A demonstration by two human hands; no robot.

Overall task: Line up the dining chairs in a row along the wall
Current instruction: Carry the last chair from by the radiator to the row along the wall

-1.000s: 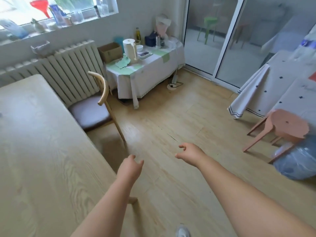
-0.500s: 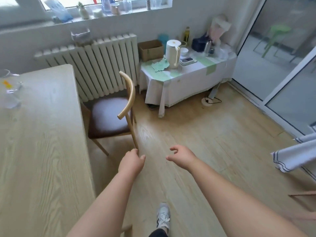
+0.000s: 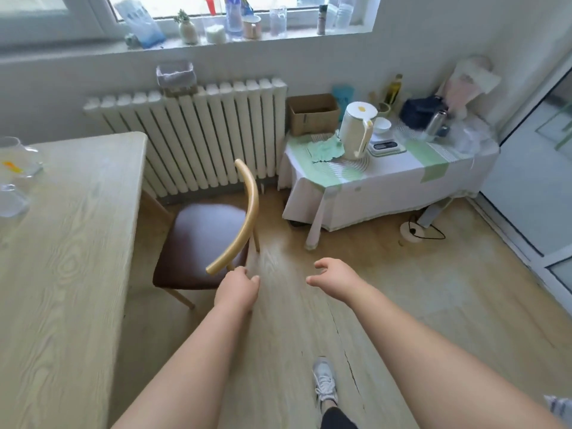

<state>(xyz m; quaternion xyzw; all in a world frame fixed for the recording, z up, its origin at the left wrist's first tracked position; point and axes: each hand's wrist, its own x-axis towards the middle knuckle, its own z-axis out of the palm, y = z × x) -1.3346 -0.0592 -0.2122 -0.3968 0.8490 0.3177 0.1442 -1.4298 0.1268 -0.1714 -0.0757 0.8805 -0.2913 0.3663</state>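
Wooden chair (image 3: 201, 243) is set by the tabletop (image 3: 68, 243); left hand (image 3: 236, 287) is held beside its backrest, right hand (image 3: 334, 278) apart, grips loose, empty.

L hand (image 3: 236, 289) by chair (image 3: 201, 243) back

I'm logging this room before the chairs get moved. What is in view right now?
chair: one, tan frame with dark brown seat, between the dining table and the radiator
dining table: one, light wood, left
radiator: one, white, behind the chair
side table: one, white cloth, right of the radiator
kettle: one, white, on the side table
cardboard box: one, brown, on the side table's back left
glass jug: one, clear, on the dining table
bottles and jars: several, mixed colours, on the windowsill
shoe: one, grey-white, bottom centre
left hand: one, by the backrest's near end
right hand: one, fingers spread, holding nothing
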